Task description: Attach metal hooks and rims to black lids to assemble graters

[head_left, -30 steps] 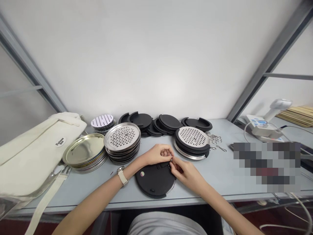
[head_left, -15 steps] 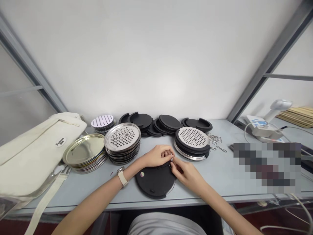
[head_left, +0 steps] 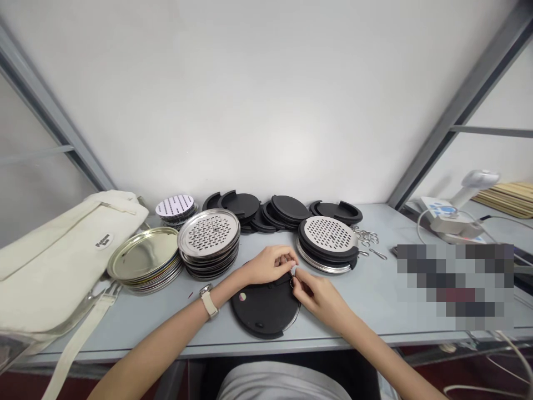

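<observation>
A round black plastic disc (head_left: 264, 314) lies flat near the table's front edge, with a coloured round sticker on it and a metal rim showing at its right. Over its far edge, my left hand (head_left: 272, 265) has its fingers curled, thumb and fingertips pinched at something too small to make out. My right hand (head_left: 316, 293) meets it from the right, thumb and forefinger closed on a small metal ring (head_left: 292, 282) at the disc's upper right edge. The fingertips of both hands nearly touch and partly hide the ring.
Behind stand stacks of gold lids (head_left: 144, 255), perforated metal discs (head_left: 208, 236) and black round holders (head_left: 241, 205). One perforated disc sits in a black holder (head_left: 328, 236), near loose metal hooks (head_left: 366, 236). A cream bag (head_left: 70, 255) lies left; a white device (head_left: 452, 216) stands right.
Both hands stay over the disc's far edge. The right fingertips have shifted very slightly with the ring. The stacks have not moved.
</observation>
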A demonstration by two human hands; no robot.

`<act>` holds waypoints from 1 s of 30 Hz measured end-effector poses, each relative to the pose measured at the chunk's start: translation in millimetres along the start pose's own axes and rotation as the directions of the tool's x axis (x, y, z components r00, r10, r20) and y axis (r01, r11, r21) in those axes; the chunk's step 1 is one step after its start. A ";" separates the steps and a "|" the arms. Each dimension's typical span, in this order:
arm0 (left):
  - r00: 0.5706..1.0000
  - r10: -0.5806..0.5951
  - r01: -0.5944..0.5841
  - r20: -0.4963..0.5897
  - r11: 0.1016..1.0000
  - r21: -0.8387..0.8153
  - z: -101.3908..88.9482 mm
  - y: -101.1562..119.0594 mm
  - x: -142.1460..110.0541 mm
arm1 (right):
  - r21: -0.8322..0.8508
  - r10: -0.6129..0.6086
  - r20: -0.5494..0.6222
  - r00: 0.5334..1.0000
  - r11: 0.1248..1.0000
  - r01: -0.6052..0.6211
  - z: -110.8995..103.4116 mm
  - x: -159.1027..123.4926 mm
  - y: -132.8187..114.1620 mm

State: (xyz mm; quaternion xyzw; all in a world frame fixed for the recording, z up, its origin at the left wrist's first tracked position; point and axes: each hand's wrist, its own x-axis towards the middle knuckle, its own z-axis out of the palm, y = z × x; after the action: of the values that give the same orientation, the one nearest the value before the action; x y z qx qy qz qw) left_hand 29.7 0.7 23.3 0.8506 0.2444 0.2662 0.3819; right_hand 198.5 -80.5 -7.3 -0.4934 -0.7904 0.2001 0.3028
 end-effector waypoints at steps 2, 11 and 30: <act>1.000 -0.011 0.011 0.002 1.000 -0.013 0.4 -1.9 0.3 | -0.004 0.000 -0.007 1.000 1.000 0.000 0.1 -0.4 0.3; 0.997 -0.074 0.075 0.019 0.996 -0.047 -0.2 -1.0 0.2 | -0.018 0.024 -0.043 0.999 1.000 -0.025 0.4 -1.5 -0.3; 0.997 -0.076 0.077 0.023 0.995 -0.063 0.2 -3.0 0.7 | -0.022 0.025 0.013 1.000 0.999 -0.025 0.7 -2.0 -0.5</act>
State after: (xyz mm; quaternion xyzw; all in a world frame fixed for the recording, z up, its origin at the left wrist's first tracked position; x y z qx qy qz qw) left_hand 29.7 2.8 21.1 0.8307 0.2640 0.2503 0.4214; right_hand 198.4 -82.5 -8.0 -0.5052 -0.7883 0.1984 0.2898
